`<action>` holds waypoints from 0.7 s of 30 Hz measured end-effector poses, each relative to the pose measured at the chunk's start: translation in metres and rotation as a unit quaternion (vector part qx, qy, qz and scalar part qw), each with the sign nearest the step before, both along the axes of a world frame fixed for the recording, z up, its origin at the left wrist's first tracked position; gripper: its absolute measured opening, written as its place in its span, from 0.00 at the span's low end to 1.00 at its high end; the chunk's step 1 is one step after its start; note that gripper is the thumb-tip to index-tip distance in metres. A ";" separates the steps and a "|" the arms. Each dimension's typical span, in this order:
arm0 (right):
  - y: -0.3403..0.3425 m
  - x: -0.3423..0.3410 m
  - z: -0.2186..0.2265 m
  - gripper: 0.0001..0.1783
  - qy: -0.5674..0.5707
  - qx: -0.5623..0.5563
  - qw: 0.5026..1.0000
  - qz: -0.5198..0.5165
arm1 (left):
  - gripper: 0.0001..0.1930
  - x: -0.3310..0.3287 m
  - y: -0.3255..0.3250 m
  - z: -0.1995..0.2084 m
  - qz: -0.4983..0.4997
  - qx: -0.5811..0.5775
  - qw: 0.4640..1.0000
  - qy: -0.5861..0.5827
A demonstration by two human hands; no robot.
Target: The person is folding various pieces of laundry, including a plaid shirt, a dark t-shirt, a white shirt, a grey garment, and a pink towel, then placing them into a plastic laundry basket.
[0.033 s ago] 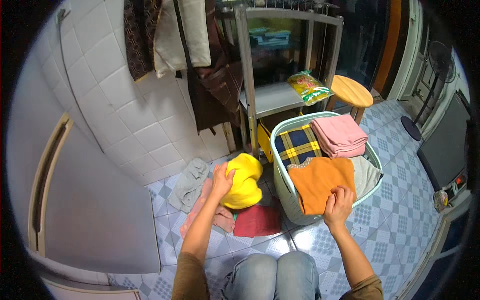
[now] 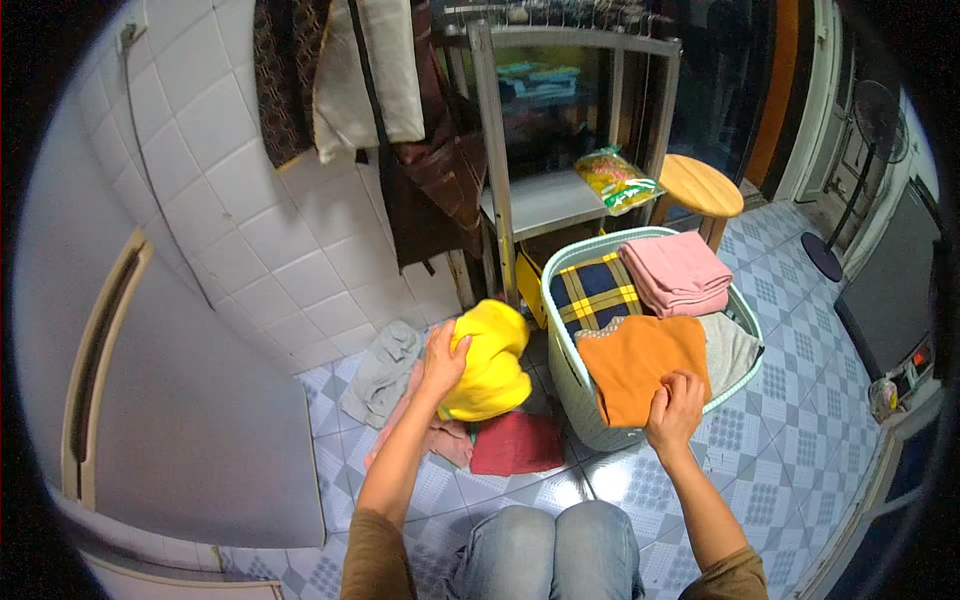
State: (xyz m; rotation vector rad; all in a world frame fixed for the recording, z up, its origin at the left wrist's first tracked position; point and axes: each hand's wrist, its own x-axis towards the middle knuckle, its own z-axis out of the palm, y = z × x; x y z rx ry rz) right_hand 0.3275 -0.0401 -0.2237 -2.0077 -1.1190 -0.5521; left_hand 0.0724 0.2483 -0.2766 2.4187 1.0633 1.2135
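My left hand [image 2: 444,366] is closed on a bunched bright yellow cloth [image 2: 490,362], raised above a small heap on the floor. In that heap lie a grey cloth [image 2: 385,376], a pink cloth [image 2: 450,442] and a dark red folded cloth [image 2: 518,444]. To the right stands a pale green laundry basket [image 2: 592,412]. My right hand [image 2: 678,408] has its fingers curled on the near edge of an orange garment [image 2: 645,366] lying over the basket's front. Behind it in the basket are a navy and yellow plaid cloth [image 2: 596,288], a folded pink cloth [image 2: 680,274] and a light grey cloth [image 2: 732,350].
A metal rack [image 2: 488,150] behind the basket bears a plastic packet [image 2: 616,182]. Beside it is a round wooden stool [image 2: 702,186]. Aprons [image 2: 436,190] hang on the tiled wall. A grey cabinet-like panel [image 2: 200,420] stands at left, a fan [image 2: 822,256] at far right.
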 end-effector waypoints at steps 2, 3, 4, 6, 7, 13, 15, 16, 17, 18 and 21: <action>-0.003 0.002 -0.001 0.10 0.033 -0.006 0.999 -0.013 | 0.12 -0.007 -0.038 0.082 -0.100 -0.177 0.973 -0.110; -0.003 0.005 -0.002 0.12 0.071 -0.013 0.997 -0.002 | 0.09 -0.014 -0.055 0.111 -0.183 -0.156 0.953 -0.187; -0.002 0.011 -0.007 0.12 0.069 0.001 0.998 -0.006 | 0.09 -0.021 -0.077 0.141 -0.190 -0.143 0.953 -0.186; -0.001 0.024 -0.009 0.14 0.116 0.111 0.987 -0.004 | 0.09 -0.033 -0.124 0.192 -0.264 -0.229 0.894 -0.279; 0.003 0.005 0.005 0.16 0.162 0.099 0.982 0.028 | 0.10 -0.048 -0.144 0.210 -0.271 -0.202 0.893 -0.297; 0.009 -0.108 0.079 0.40 0.713 0.183 0.420 0.531 | 0.13 -0.078 -0.205 0.215 -0.290 -0.217 0.882 -0.301; -0.004 -0.142 0.132 0.30 0.728 0.209 0.440 0.483 | 0.15 -0.083 -0.211 0.196 -0.166 -0.191 0.942 -0.222; -0.008 -0.147 0.140 0.27 0.730 0.200 0.467 0.457 | 0.15 -0.078 -0.224 0.193 -0.167 -0.190 0.942 -0.221; -0.012 -0.156 0.141 0.25 0.662 0.215 0.571 0.434 | 0.15 -0.069 -0.236 0.191 -0.153 -0.199 0.937 -0.243; -0.016 -0.167 0.146 0.23 0.585 0.226 0.664 0.408 | 0.16 -0.067 -0.244 0.190 -0.136 -0.205 0.933 -0.264; -0.034 -0.175 0.165 0.24 0.142 0.252 0.904 0.315 | 0.18 -0.069 -0.269 0.207 -0.137 -0.175 0.932 -0.287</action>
